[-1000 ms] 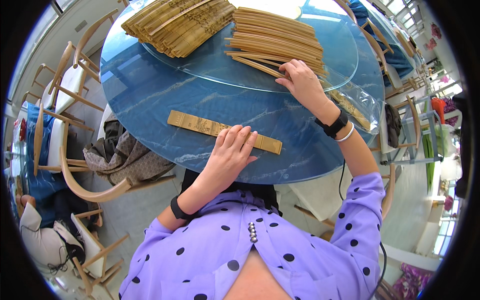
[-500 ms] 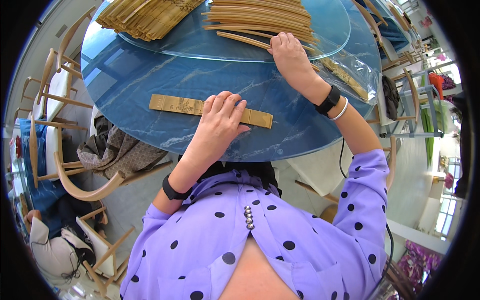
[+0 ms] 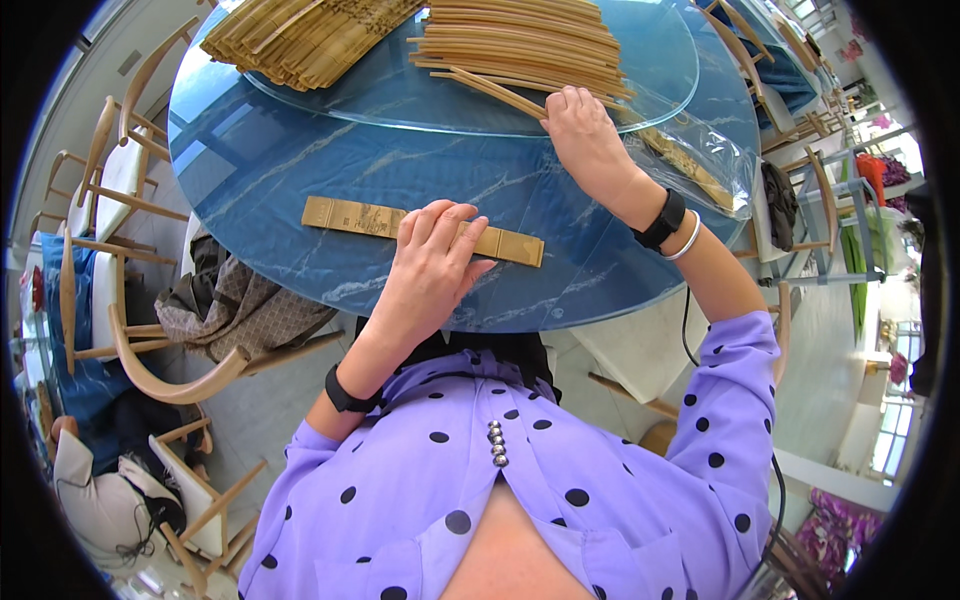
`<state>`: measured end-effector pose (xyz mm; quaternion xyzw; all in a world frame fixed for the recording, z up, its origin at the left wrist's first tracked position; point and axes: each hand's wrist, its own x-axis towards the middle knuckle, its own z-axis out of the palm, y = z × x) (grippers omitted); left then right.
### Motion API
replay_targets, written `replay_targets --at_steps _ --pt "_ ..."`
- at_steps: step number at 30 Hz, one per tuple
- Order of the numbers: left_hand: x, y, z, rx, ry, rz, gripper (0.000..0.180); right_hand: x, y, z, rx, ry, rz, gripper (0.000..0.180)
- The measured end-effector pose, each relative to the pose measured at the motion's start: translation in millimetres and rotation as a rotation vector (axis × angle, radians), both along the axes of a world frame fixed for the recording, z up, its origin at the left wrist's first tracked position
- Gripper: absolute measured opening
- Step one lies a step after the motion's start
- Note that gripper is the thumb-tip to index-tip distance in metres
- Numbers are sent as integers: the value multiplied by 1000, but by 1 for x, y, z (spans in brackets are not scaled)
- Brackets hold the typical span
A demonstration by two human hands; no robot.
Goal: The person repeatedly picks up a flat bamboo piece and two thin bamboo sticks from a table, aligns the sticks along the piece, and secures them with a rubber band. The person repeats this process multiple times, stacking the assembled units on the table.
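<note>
A flat gold paper chopstick sleeve [image 3: 350, 216] with dark print lies on the blue marbled table [image 3: 270, 255]. My left hand [image 3: 432, 262] is over its middle, fingers bent across it and thumb at the near edge. My right hand [image 3: 585, 135] pinches the near ends of a pair of wooden chopsticks [image 3: 495, 92], tilted over the glass turntable's front edge. Just beyond lies a broad pile of chopsticks [image 3: 520, 42]. To its left is a stack of gold sleeves [image 3: 305, 40]. Part of the held sleeve is hidden beneath my left fingers.
A clear plastic bag [image 3: 715, 170] with gold sleeves lies at the table's right. The glass turntable [image 3: 400, 125] rises above the tabletop. Wooden chairs [image 3: 190, 385] stand around, one with a brown patterned jacket [image 3: 245, 305]. Another person [image 3: 110, 490] sits at the lower left.
My right hand has drawn the chopstick pair slightly clear of the pile, its near ends now in my fingers. My left hand stays on the sleeve.
</note>
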<state>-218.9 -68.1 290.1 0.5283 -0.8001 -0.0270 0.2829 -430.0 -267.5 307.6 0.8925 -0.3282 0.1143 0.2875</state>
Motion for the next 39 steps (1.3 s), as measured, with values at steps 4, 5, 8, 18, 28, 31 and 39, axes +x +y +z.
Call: replay_targets --at_steps 4,5,8,18,28,31,39 --pt "2 2 0 -47 141 106 53 -2 17 4 67 -112 16 13" --pt "3 3 1 -126 154 165 54 -3 30 9 131 -161 34 15" --pt "6 2 12 -379 130 298 55 -13 83 25 402 -351 180 19" --pt "1 5 17 -180 -115 -240 32 -53 190 40 909 -541 72 17" --pt "-11 -1 26 19 -2 -229 57 -61 203 32 883 -691 -87 19" --pt "-14 -13 19 -14 -172 27 58 -69 200 34 887 -808 -260 21" --pt "-15 -17 9 15 -168 -85 46 -56 196 32 1182 -1097 -343 26"
